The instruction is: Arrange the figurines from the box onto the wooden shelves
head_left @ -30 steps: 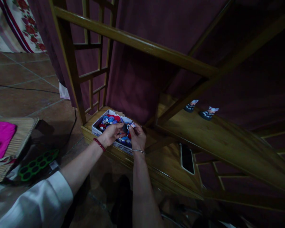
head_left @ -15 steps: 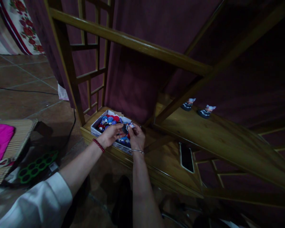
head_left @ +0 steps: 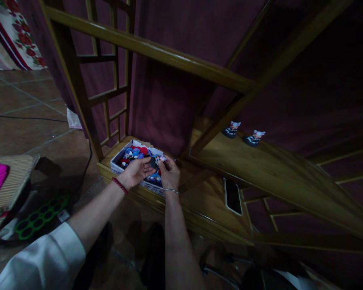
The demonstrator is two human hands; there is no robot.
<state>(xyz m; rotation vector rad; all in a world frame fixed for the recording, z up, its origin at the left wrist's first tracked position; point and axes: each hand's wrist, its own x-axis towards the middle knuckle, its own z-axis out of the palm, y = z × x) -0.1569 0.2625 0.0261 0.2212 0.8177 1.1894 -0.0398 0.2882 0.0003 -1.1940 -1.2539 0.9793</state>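
Observation:
Over a white cardboard box (head_left: pixel 117 166) full of small colourful figurines, both my hands are closed on one figurine (head_left: pixel 157 160) with a dark round base. My left hand (head_left: pixel 136 173) grips the base between thumb and fingers. The upper part of the figurine is pinched by my right hand (head_left: pixel 170 172). It lies tilted on its side, and the fingers hide some of it. Two similar figurines, a nearer one (head_left: pixel 254 139) and a farther one (head_left: pixel 231 130), stand upright on the raised wooden shelf to the right.
The box rests on a lower wooden shelf (head_left: pixel 199 197), with a phone (head_left: pixel 232 196) lying at its right. A wooden crossbar (head_left: pixel 151 48) and lattice (head_left: pixel 105 96) frame the space above. At left are a bamboo-topped table (head_left: pixel 21 169) and a green holed rack (head_left: pixel 42 215).
The view has shifted slightly, so the shelf and box appear a little farther left. Both hands keep hold of the figurine, with hardly any change in grip.

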